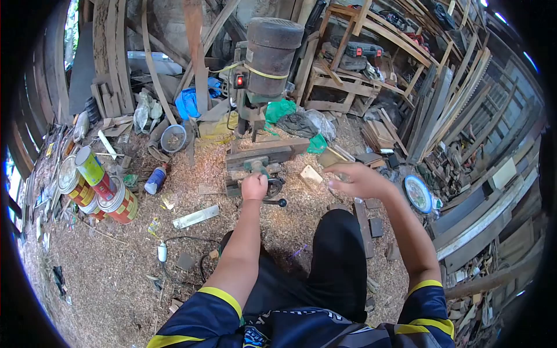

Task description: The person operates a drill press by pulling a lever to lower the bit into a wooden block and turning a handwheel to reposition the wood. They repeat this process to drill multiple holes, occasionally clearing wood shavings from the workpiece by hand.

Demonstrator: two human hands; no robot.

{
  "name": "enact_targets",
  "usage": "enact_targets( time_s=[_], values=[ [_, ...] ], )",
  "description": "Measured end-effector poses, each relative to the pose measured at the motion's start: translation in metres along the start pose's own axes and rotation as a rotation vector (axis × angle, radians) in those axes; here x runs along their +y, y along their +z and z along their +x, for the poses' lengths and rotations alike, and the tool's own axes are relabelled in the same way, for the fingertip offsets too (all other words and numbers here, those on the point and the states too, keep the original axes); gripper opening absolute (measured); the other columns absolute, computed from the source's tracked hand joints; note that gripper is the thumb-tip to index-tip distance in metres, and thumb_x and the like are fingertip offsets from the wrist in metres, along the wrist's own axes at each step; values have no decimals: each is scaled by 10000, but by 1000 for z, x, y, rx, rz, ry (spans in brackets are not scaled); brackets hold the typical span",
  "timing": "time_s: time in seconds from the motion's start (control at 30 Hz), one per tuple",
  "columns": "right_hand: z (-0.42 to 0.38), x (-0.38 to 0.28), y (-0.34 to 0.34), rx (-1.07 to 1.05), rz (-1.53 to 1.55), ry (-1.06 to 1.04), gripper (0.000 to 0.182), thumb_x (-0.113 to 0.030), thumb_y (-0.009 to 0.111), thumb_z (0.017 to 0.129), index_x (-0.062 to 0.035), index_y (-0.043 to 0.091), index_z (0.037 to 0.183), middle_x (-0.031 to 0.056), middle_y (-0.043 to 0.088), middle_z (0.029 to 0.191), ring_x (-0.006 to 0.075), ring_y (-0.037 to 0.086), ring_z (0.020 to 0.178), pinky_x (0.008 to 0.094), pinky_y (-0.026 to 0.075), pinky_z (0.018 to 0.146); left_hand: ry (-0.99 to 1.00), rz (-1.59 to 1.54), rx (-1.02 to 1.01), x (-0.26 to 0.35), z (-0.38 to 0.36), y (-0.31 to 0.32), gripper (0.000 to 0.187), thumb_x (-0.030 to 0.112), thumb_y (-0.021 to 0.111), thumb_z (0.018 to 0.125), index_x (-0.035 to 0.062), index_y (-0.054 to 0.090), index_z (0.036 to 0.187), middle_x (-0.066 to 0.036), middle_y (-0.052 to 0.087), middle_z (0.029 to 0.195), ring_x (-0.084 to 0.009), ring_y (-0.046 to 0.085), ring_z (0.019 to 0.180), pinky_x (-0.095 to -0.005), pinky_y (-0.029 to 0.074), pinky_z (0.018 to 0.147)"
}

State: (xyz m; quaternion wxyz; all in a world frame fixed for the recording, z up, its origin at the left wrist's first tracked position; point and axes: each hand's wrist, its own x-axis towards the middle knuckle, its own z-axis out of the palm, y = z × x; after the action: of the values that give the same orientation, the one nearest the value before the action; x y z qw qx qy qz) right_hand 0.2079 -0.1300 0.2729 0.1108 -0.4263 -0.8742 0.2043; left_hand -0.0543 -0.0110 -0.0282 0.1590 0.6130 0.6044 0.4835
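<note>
A bench machine with a dark motor housing stands upright ahead of me, its small switch glowing red. A long piece of wood lies across its base, against a green clamp. My left hand is closed in a fist at the near end of that clamp, on its handle, which the fingers mostly hide. Beside the fist are a dark handwheel and a lever with a black ball knob. My right hand is held out with fingers apart and holds nothing. A small pale wood block is just left of its fingertips.
Wood shavings cover the floor. Stacked paint cans, a blue bottle and a white strip are to the left. A cord with a white fitting lies near my leg. Planks and a round plate are at right.
</note>
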Motion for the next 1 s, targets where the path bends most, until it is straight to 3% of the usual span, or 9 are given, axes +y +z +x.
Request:
enact_targets(
  time_s=[0.13,0.53,0.87,1.0],
  values=[
    [-18,-1,-15,3,51,180,468,-377,677,1023,-98,636,1396,128,712,1290,228,670,1124,385,524,946,-26,-35,-15,3,-2,-3,313,260,524,861,30,735,834,-270,700,850,-468,683,820,-532,555,804],
    [-54,0,-26,-26,163,319,456,-323,649,1044,-15,625,1380,142,731,1241,200,682,1162,342,518,1006,14,44,22,2,-3,-2,303,274,544,874,49,743,831,-232,725,879,-442,696,809,-539,562,789],
    [-36,12,-29,-63,142,295,411,-234,634,1056,17,606,1379,125,706,1286,174,663,1180,340,529,1008,-40,51,-27,10,-5,-12,344,280,498,896,41,742,858,-221,731,952,-429,694,876,-521,556,834],
    [-29,13,-30,6,170,278,453,-292,674,1029,9,626,1365,154,738,1222,226,694,1156,364,532,1006,-42,60,-41,6,-6,-8,348,292,498,900,47,741,859,-228,728,939,-438,693,873,-529,556,827]
  ],
)
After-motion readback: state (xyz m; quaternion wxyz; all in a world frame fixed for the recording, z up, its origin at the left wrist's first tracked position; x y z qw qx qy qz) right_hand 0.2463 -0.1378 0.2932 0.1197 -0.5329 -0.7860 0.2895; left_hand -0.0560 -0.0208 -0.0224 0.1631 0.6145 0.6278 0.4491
